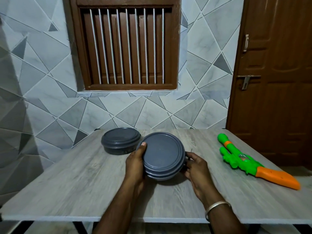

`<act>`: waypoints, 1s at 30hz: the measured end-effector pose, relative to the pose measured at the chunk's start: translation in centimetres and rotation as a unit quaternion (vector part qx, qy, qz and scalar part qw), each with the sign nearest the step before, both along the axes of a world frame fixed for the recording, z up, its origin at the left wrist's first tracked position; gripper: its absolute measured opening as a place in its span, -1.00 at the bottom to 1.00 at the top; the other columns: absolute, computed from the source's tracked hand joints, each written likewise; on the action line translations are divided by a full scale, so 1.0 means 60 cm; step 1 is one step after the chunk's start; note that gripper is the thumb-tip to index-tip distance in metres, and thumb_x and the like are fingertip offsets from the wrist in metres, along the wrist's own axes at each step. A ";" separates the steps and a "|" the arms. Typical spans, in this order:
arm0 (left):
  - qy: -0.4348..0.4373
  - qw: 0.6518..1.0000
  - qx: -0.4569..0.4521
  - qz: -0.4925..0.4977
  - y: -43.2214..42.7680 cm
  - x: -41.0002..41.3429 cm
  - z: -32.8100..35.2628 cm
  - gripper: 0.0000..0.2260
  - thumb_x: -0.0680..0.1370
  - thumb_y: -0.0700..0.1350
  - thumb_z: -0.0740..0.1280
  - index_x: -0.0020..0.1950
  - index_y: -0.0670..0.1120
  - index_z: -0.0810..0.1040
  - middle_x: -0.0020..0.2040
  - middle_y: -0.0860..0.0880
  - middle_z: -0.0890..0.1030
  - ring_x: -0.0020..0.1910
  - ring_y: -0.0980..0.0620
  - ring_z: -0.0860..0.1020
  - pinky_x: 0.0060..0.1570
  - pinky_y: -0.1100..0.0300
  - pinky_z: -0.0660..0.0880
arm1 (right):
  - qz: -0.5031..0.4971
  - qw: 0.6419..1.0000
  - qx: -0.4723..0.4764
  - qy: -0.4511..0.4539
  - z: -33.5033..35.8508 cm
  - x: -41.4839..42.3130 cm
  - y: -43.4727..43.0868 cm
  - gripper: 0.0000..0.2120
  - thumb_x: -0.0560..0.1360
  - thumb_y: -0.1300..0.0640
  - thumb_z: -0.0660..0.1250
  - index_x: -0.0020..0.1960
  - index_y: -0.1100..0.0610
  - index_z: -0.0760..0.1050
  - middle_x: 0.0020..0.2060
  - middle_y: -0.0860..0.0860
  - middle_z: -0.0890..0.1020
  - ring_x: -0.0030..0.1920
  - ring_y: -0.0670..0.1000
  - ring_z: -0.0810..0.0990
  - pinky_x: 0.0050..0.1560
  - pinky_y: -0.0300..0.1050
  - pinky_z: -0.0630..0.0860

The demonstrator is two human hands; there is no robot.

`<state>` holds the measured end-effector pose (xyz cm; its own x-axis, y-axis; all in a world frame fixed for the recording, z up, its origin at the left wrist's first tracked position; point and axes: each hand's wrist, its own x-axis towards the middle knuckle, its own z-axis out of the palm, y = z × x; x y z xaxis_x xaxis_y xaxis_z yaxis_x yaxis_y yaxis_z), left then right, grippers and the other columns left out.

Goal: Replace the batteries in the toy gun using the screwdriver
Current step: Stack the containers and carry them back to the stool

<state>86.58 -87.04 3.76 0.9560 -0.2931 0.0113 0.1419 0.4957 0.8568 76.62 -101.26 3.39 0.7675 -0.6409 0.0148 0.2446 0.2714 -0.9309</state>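
1. Table [84,191], grey wood-look: bears all items.
2. Toy gun [244,161], green/orange: lies on table far R, well apart from both hands, untouched.
3. Far tub [120,141], dark, lidded: rear centre of table.
4. Near tub [162,156], lidded, tilted twd camera: L hand [135,164] grips its L side, thumb on lid rim; R hand [195,168] grips its R side.

Step, prob.: opening tub for supplies; screwdriver & batteries not in view. Next calls for prying lid up w/ tub held steady.

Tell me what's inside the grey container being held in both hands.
Nothing inside shows: the lid is on, covering the opening. Only the closed grey container, tilted toward the camera, is visible, gripped by the left hand and right hand.
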 end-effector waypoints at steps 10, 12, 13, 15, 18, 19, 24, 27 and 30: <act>0.009 0.999 0.009 0.033 0.001 0.013 -0.001 -0.68 0.54 -0.05 0.44 0.21 -0.20 0.62 0.05 -0.19 0.72 0.05 -0.21 0.70 0.18 -0.22 0.58 | 0.045 0.998 0.030 -0.012 0.004 0.017 0.017 -0.63 0.46 -0.11 0.42 0.07 0.16 0.63 -0.06 0.10 0.74 -0.02 0.09 0.72 0.00 0.04 0.62; 0.004 0.999 0.014 0.033 -0.002 0.019 0.001 -0.68 0.55 -0.06 0.44 0.22 -0.21 0.61 0.04 -0.19 0.72 0.03 -0.21 0.70 0.14 -0.21 0.60 | 0.054 0.998 0.039 -0.014 0.010 0.023 0.028 -0.64 0.39 0.00 0.51 0.10 0.19 0.62 -0.04 0.11 0.73 -0.01 0.11 0.71 0.05 0.08 0.64; 0.001 0.999 0.016 0.031 -0.002 0.023 0.003 -0.68 0.55 -0.06 0.43 0.22 -0.22 0.61 0.04 -0.19 0.72 0.03 -0.21 0.70 0.13 -0.20 0.61 | 0.058 0.997 0.048 -0.015 0.010 0.029 0.031 -0.62 0.37 0.06 0.53 0.12 0.21 0.61 -0.02 0.13 0.73 0.01 0.14 0.71 0.08 0.11 0.63; -0.009 1.000 0.023 0.018 -0.003 0.028 0.009 -0.69 0.56 -0.05 0.43 0.22 -0.20 0.61 0.05 -0.19 0.72 0.03 -0.21 0.70 0.12 -0.18 0.62 | 0.058 0.996 0.067 -0.021 0.010 0.042 0.032 -0.61 0.36 0.13 0.53 0.14 0.25 0.59 -0.01 0.16 0.72 0.02 0.18 0.70 0.11 0.17 0.61; -0.021 0.999 0.041 0.003 -0.002 0.053 0.020 -0.70 0.60 0.05 0.35 0.19 -0.12 0.65 0.05 -0.13 0.73 0.04 -0.12 0.70 0.06 -0.03 0.63 | 0.038 0.995 0.086 -0.030 0.013 0.064 0.024 -0.65 0.38 0.16 0.52 0.11 0.26 0.60 -0.04 0.17 0.72 0.00 0.18 0.70 0.04 0.13 0.63; -0.023 0.997 0.065 0.019 0.000 0.068 0.021 -0.67 0.61 0.12 0.30 0.17 -0.08 0.66 0.03 -0.09 0.74 0.03 -0.10 0.70 0.02 0.02 0.61 | 0.031 0.994 0.096 -0.035 0.013 0.071 0.019 -0.65 0.38 0.15 0.52 0.12 0.26 0.60 -0.03 0.17 0.72 0.00 0.17 0.70 -0.01 0.11 0.64; 0.017 0.934 0.254 0.251 0.051 0.205 0.016 -0.35 0.44 0.35 0.33 0.29 -0.14 0.55 0.28 -0.23 0.57 0.22 -0.25 0.56 0.30 -0.11 0.48 | 0.005 0.989 0.133 -0.062 0.026 0.110 -0.015 -0.54 0.34 0.14 0.54 0.19 0.22 0.57 0.04 0.13 0.71 0.04 0.14 0.68 0.06 0.16 0.60; 0.090 0.874 0.358 0.316 0.075 0.254 0.029 -0.24 0.53 0.26 0.37 0.49 -0.26 0.28 0.45 -0.34 0.32 0.41 -0.33 0.33 0.36 -0.10 0.33 | 0.003 0.990 0.128 -0.060 0.030 0.125 -0.022 -0.53 0.33 0.13 0.55 0.20 0.21 0.57 0.04 0.13 0.70 0.04 0.14 0.68 0.11 0.22 0.58; 0.110 0.864 0.391 0.296 0.078 0.299 0.014 -0.18 0.51 0.34 0.32 0.49 -0.27 0.29 0.46 -0.32 0.33 0.43 -0.31 0.30 0.38 -0.10 0.29 | 0.005 0.990 0.133 -0.052 0.027 0.138 -0.026 -0.59 0.34 0.14 0.55 0.15 0.21 0.58 0.03 0.14 0.70 0.03 0.16 0.68 0.09 0.22 0.59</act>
